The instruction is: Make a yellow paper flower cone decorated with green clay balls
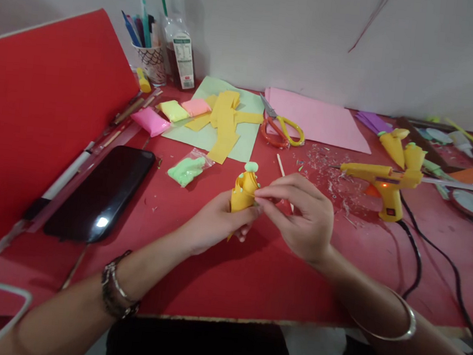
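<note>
A rolled yellow paper flower with pale green clay dots on its rim stands upright in my left hand, whose fingers wrap round its lower part. My right hand reaches in from the right, thumb and forefinger pinched at the flower's right edge. What lies between those fingertips is too small to make out. A pale green clay piece shows at the top of the flower. Behind my right hand lies a thin stick, partly hidden. An opened packet of green clay lies left of the flower.
Scissors, yellow paper strips and pink sheets lie at the back. A glue gun with its light on and a trailing cord stands right. A phone lies left, near a pen cup and a bottle.
</note>
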Available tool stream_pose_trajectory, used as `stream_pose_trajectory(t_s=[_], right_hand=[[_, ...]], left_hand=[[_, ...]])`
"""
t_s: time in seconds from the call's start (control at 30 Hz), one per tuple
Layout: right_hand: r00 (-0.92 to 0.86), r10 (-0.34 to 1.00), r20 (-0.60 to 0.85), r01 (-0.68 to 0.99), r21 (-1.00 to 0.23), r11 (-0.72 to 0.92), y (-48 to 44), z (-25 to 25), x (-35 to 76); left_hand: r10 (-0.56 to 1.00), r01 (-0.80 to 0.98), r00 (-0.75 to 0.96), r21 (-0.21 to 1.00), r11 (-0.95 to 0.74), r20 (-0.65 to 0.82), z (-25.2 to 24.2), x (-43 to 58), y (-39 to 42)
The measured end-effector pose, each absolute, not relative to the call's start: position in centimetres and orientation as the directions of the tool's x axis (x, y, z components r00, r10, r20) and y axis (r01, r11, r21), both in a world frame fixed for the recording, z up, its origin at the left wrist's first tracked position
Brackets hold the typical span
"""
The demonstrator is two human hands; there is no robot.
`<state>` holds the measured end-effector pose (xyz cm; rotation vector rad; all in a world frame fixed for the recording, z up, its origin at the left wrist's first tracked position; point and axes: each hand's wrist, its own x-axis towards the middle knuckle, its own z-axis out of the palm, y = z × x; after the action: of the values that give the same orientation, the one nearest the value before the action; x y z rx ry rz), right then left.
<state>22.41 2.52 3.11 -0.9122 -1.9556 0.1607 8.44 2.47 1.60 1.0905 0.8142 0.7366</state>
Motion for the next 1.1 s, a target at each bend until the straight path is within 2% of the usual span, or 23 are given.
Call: stream_pose_trajectory(t_s=[0.4,0.7,0.83,0.93,1.0,1.1], right_hand=[[-0.298,0.674,0.676,0.475,-0.507,0.719,2.3,3.1,22.6],[-0.314,0.639,0.703,0.485,-0.460,0.744,2.5,3.0,22.6],[-0.212,0.700,0.682,0.414,-0.586,0.696,2.5,2.8,22.6],[-0.167,0.789,0.591,0.312,-0.728,0.611,2.7,2.5,22.7],[-0.277,0.828,0.488,0.222,-0.806,0.549,2.9,2.4,22.9],[-0.536,0.769,0.350,0.069,-0.889,0.452,3.1,2.6,23.2]], left_hand=[[0.834,-0.086,0.524,0.964,0.253,-0.172,1.5,8.2,2.5],[0.827,-0.065,0.539,0.971,0.232,-0.161,1.5,8.1,2.4],[0.836,-0.074,0.531,0.975,0.211,-0.141,1.6,8.0,2.5],[0.830,-0.108,0.541,0.968,0.228,-0.135,1.6,7.9,2.5],[0.807,-0.150,0.578,0.956,0.252,-0.122,1.7,7.7,2.5],[0.714,-0.191,0.694,0.934,0.303,-0.090,1.9,7.3,2.4]])
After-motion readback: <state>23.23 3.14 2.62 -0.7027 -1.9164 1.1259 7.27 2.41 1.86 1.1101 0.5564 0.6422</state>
